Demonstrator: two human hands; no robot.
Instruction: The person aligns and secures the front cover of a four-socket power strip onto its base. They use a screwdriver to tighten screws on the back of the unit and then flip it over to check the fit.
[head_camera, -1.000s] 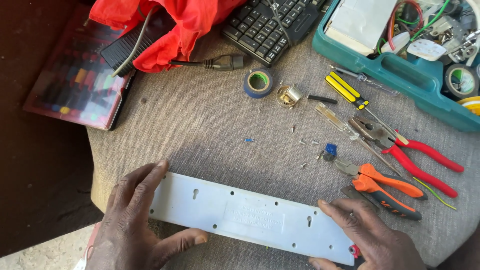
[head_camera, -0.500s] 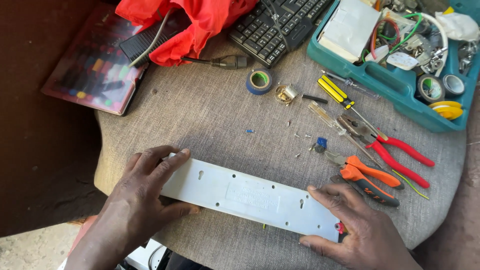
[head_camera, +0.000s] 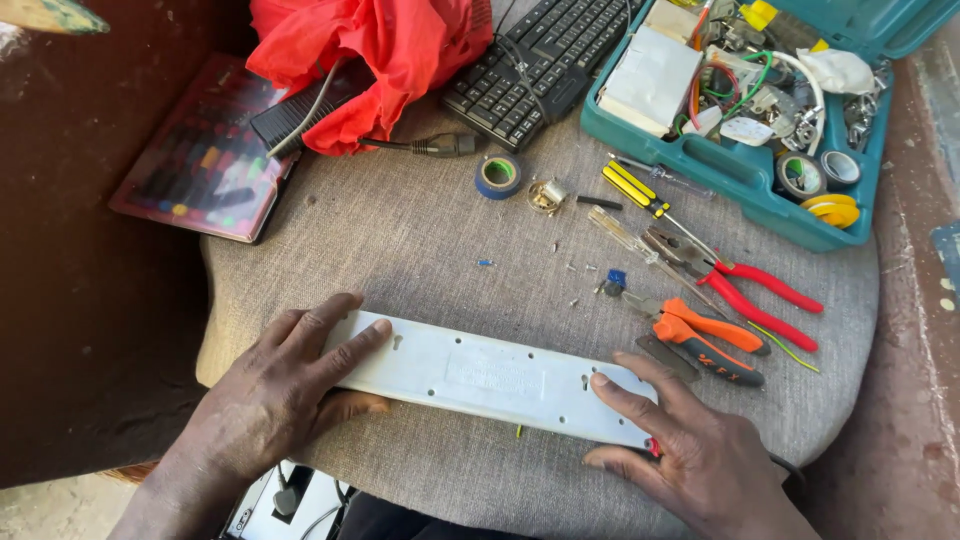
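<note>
two hands pin one long white plastic strip (head_camera: 490, 378) flat on the grey fabric-covered seat (head_camera: 400, 240), near its front edge. the strip, seemingly the back shell of a power bar, lies face down, smooth and matte, with small screw holes and a faint embossed panel at its middle. the left hand (head_camera: 270, 400) lies spread over the strip's left end, fingers on top and thumb curled under the near edge, so it clasps that end rather than pinching it. the right hand (head_camera: 690, 450) presses its spread fingers on the right end, the palm off past the corner; a bit of red shows beneath it. held at both ends like this, the strip looks steadied against sliding on the coarse weave.

just beyond the right end lie orange-handled cutters (head_camera: 705, 340), then red-handled pliers (head_camera: 740, 290) and a yellow-and-black screwdriver (head_camera: 635, 190), fanned toward the right edge within easy reach. tiny screws and a blue scrap (head_camera: 616, 277) are scattered mid-seat. farther back sit a roll of blue tape (head_camera: 499, 175), a small brass fitting (head_camera: 546, 196), a black keyboard (head_camera: 540, 60) and a crumpled red cloth (head_camera: 380, 55). a teal plastic toolbox (head_camera: 740, 170) holds the back right corner, crammed with wires and tape rolls. a glossy flat case (head_camera: 200, 160) overhangs the back left edge.
</note>
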